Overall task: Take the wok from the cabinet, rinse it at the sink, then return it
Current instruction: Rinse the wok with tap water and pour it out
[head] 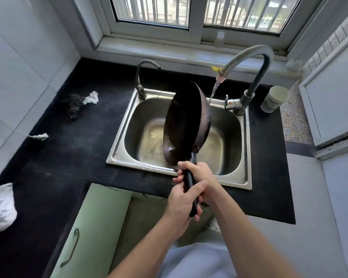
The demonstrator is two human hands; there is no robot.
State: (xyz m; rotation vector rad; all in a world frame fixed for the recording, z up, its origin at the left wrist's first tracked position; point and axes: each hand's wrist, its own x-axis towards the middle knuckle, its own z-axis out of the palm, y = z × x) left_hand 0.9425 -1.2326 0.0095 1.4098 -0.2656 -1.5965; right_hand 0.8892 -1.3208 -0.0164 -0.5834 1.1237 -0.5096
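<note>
The black wok [184, 125] hangs tilted almost on edge over the steel sink [246, 149], its hollow facing left. Both hands hold its black handle [190, 187]. My right hand [199, 172] grips the handle close to the pan. My left hand [181, 205] grips the lower end of the handle. Water runs from the tall curved tap [255, 63] and falls behind the wok's upper right rim. The basin holds a shallow pool of water. Below the counter, a pale green cabinet door [82, 233] stands open at my left.
A second, smaller tap [141, 77] stands at the sink's back left corner. On the black counter [68, 147] lie a steel scourer [73, 104] with a white rag [91, 98], and a white cloth [0, 207] at the left edge. A cup [274, 99] stands right of the tap.
</note>
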